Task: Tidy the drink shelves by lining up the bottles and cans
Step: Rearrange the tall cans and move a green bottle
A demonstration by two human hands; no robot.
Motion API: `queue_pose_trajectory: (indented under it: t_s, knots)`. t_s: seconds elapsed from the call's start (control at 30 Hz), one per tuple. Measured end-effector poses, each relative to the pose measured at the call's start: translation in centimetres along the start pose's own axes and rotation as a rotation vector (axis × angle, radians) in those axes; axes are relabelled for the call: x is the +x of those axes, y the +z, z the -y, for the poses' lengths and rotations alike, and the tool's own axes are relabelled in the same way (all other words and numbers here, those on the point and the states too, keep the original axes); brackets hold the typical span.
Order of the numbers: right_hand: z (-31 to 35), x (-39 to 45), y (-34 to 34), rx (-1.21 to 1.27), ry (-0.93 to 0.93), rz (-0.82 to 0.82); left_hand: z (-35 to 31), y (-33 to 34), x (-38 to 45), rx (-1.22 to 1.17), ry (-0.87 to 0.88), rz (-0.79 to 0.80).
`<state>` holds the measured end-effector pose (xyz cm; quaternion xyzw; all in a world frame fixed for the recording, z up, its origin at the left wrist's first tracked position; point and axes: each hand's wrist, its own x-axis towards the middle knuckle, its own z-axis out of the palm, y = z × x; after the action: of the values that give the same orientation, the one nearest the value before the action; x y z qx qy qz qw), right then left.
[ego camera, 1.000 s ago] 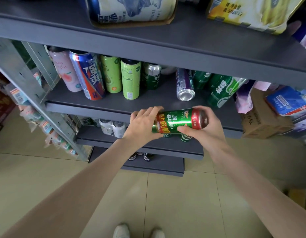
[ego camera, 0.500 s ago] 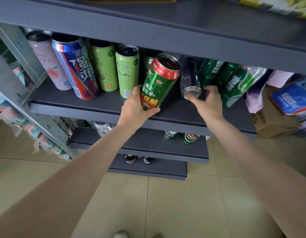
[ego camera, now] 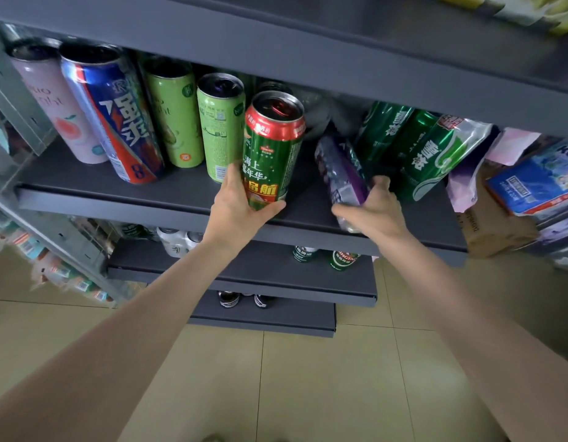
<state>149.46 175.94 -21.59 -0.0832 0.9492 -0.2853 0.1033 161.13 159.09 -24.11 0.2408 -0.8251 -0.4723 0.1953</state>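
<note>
My left hand [ego camera: 236,205] grips the base of a green can with a red top [ego camera: 271,148], standing upright on the grey shelf [ego camera: 167,199] right of a light green can [ego camera: 220,129]. My right hand [ego camera: 373,210] holds a purple can [ego camera: 340,173] that lies tilted on the shelf, its end toward me. A pink can [ego camera: 57,106], a blue and red can [ego camera: 116,122] and another light green can [ego camera: 175,113] stand in a row to the left. Green cans in plastic wrap [ego camera: 426,154] lean at the right.
Lower shelves [ego camera: 244,275] hold more cans, among them green ones [ego camera: 343,260]. A cardboard box [ego camera: 493,231] and a blue packet [ego camera: 538,186] sit at the right. The shelf above [ego camera: 308,49] hangs low over the cans. Tiled floor [ego camera: 276,378] lies below.
My left hand has stood the green and red can upright beside the light green can. My right hand has closed round the purple can and pulled it toward the shelf's front.
</note>
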Motion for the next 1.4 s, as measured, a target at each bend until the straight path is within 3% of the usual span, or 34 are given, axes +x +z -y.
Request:
queue_pose_trajectory:
  t_s: [0.17,0.37,0.53,0.67,0.8,0.87,1.07,1.2,1.4]
  knots:
    - [2.4,0.5,-0.4,-0.262,-0.079,0.105,-0.3,0.1,-0.1,-0.008,-0.041,-0.008]
    - [-0.3,-4.1,-1.7,0.152,0.001,0.152,-1.7,0.9,0.1,0.053,-0.094,-0.017]
    - [-3.2,-10.5,-5.4,0.106,-0.126,0.144,-3.5,-0.2,-2.7,0.269,-0.189,0.054]
    - [-1.6,-14.9,-10.3,0.145,-0.274,0.136,-4.9,-4.0,-7.2,0.355,0.163,0.099]
    - [2.4,-17.8,-15.9,0.186,-0.436,0.007,-10.2,-8.8,-7.3,0.398,0.584,0.052]
    - [4.6,-18.5,-18.7,0.196,-0.516,-0.103,-14.2,-11.3,-6.2,0.452,0.783,-0.001]
    - [11.9,-20.0,-27.5,0.413,-0.636,-0.435,-26.4,-17.8,-3.1,0.468,1.127,-0.267]
    - [16.7,-19.8,-32.7,0.578,-0.720,-0.597,-32.8,-21.0,-1.5,0.540,1.164,-0.464]
    - [20.6,-16.7,-37.0,0.622,-0.686,-0.693,-36.6,-20.7,-0.2,0.517,0.903,-0.500]
